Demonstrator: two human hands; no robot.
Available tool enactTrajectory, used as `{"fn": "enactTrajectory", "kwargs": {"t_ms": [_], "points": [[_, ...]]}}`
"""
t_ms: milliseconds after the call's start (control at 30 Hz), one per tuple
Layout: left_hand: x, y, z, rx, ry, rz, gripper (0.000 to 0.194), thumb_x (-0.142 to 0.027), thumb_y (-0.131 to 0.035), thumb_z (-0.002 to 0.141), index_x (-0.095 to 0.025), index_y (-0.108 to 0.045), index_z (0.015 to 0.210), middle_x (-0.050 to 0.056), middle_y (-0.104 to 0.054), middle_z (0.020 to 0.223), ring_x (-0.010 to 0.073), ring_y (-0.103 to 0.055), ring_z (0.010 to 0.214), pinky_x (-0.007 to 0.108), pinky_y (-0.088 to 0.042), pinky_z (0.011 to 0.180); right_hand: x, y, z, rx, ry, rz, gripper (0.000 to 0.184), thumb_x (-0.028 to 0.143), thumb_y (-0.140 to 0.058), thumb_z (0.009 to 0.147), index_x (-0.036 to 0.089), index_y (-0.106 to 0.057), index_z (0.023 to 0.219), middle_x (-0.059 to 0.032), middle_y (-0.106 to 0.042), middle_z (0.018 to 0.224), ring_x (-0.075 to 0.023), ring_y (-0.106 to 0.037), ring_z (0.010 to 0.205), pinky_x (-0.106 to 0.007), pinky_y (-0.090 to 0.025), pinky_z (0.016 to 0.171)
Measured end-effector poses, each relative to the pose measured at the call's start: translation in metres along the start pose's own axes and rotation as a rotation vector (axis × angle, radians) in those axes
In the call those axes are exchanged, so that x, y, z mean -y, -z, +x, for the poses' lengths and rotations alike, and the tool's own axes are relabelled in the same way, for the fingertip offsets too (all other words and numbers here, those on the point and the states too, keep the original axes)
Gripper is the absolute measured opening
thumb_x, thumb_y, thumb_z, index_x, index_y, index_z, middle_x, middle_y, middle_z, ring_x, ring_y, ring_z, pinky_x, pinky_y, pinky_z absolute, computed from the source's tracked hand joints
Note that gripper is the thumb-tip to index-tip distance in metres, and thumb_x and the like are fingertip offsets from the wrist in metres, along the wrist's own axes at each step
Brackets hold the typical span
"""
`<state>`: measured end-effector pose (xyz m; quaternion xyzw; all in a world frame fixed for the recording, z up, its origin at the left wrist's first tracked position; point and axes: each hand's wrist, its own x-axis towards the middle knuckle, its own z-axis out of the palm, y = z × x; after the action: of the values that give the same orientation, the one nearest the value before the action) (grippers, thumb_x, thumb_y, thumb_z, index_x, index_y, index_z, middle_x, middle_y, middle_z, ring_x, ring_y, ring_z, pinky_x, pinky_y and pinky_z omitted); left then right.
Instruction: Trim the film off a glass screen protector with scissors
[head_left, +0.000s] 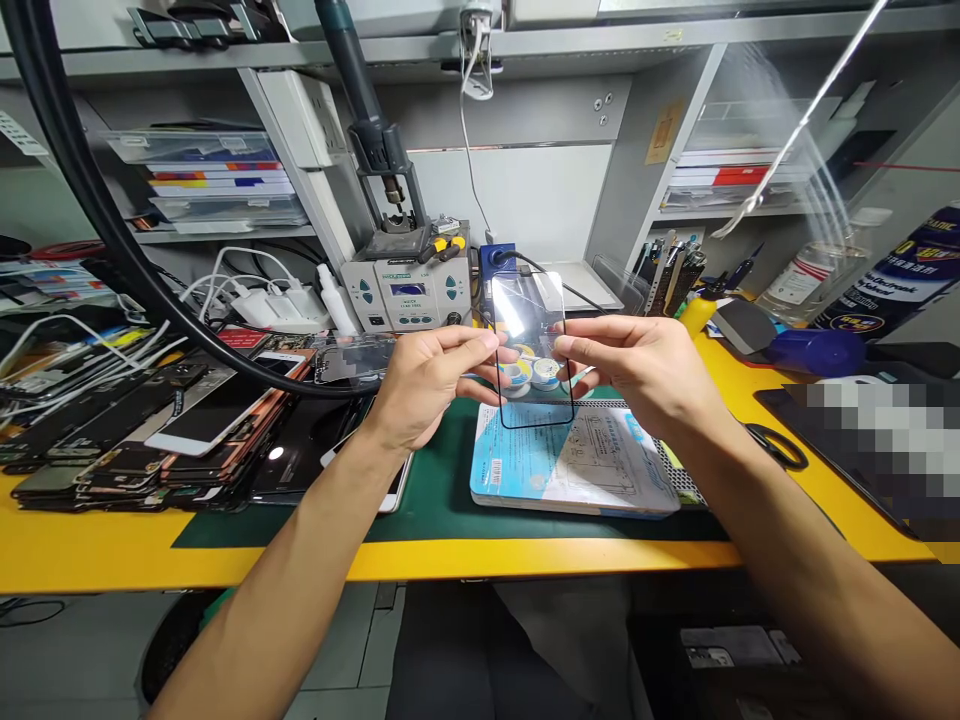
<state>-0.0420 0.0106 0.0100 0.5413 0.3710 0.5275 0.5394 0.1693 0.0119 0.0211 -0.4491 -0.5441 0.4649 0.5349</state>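
Yellow workbench carries a green mat, and both forearms reach forward over it, wrists raised. The left hand and right hand face each other, their fingers gripping opposite side edges of a clear black-bordered phone screen glass, held up and nearly upright. Below those fingers lies a blue-and-white printed package. Stacked phones sit left of the left fingers, black scissors right of the right fingers, and a hot-air rework station stands beyond them.

A black hose hangs between the left hand and the stacked phones.
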Motion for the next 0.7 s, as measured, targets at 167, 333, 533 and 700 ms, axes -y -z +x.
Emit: {"fn": "enactTrajectory", "kwargs": {"t_ms": [167, 333, 533, 700], "points": [[0.0004, -0.0003, 0.0006, -0.005, -0.001, 0.007, 0.019, -0.027, -0.076, 0.083, -0.010, -0.078, 0.092, 0.010, -0.079, 0.089, 0.0172, -0.072, 0.068, 0.025, -0.062, 0.053, -0.0020, 0.0016, 0.0006, 0.010, 0.016, -0.016, 0.027, 0.030, -0.094, 0.062, 0.017, -0.083, 0.082, -0.0034, -0.075, 0.074, -0.0151, -0.065, 0.058, -0.025, -0.058, 0.047], [0.0001, -0.0012, 0.0006, -0.013, 0.002, 0.006, 0.018, -0.026, -0.077, 0.082, -0.011, -0.078, 0.091, 0.009, -0.079, 0.089, 0.0155, -0.071, 0.066, 0.024, -0.061, 0.053, -0.0017, 0.0014, 0.0008, 0.008, 0.020, -0.026, 0.023, 0.029, -0.093, 0.063, 0.018, -0.083, 0.081, -0.0036, -0.075, 0.073, -0.0157, -0.065, 0.058, -0.025, -0.058, 0.047], [0.0004, -0.0010, 0.0002, -0.013, -0.010, 0.010, 0.018, -0.027, -0.077, 0.082, -0.012, -0.079, 0.091, 0.009, -0.079, 0.088, 0.0167, -0.072, 0.068, 0.025, -0.061, 0.053, 0.0009, -0.0008, 0.0001, -0.013, -0.005, -0.024, 0.020, 0.024, -0.093, 0.062, 0.018, -0.083, 0.079, -0.0035, -0.075, 0.073, -0.0152, -0.065, 0.057, -0.025, -0.058, 0.046], [0.0008, -0.0007, 0.0005, -0.026, -0.010, 0.032, 0.021, -0.030, -0.077, 0.082, -0.012, -0.079, 0.092, 0.010, -0.079, 0.088, 0.0166, -0.071, 0.067, 0.024, -0.060, 0.053, 0.0001, -0.0001, 0.0005, -0.010, 0.022, -0.032, 0.019, 0.023, -0.090, 0.065, 0.015, -0.083, 0.081, -0.0040, -0.075, 0.072, -0.0153, -0.065, 0.056, -0.025, -0.058, 0.046]]}}
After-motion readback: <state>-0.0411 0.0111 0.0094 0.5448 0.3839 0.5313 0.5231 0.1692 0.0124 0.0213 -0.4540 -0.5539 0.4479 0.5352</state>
